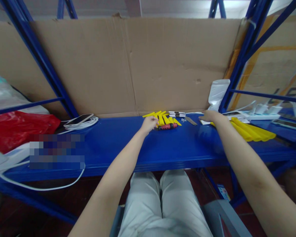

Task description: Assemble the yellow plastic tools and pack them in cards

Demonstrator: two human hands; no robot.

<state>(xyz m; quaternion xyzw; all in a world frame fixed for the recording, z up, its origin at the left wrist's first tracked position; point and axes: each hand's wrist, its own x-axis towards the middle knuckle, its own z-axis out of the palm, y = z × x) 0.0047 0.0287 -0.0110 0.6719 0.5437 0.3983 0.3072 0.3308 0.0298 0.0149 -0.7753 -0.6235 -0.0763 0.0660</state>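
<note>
My left hand [150, 124] is over the blue shelf, fingers curled together. Whatever is between its fingertips is too small to make out. Just right of it lie several yellow strips [161, 119] and a screwdriver [168, 126] with a red and black handle. My right hand [209, 116] reaches down at the back right, seen from behind, with its fingers mostly hidden. A white flat piece [205, 122] shows beneath it. Between the hands are black-and-white sticks [177, 114], small metal bits [184, 120] and a flat grey-brown strip [191, 121].
Yellow ribbed parts [251, 130] lie beside my right forearm, near a white power strip [260, 115]. A white plastic bag [218, 93] leans on the right post. At left are a phone [82, 119], coiled white cable [88, 123] and red bag [27, 125]. Cardboard [162, 65] stands behind.
</note>
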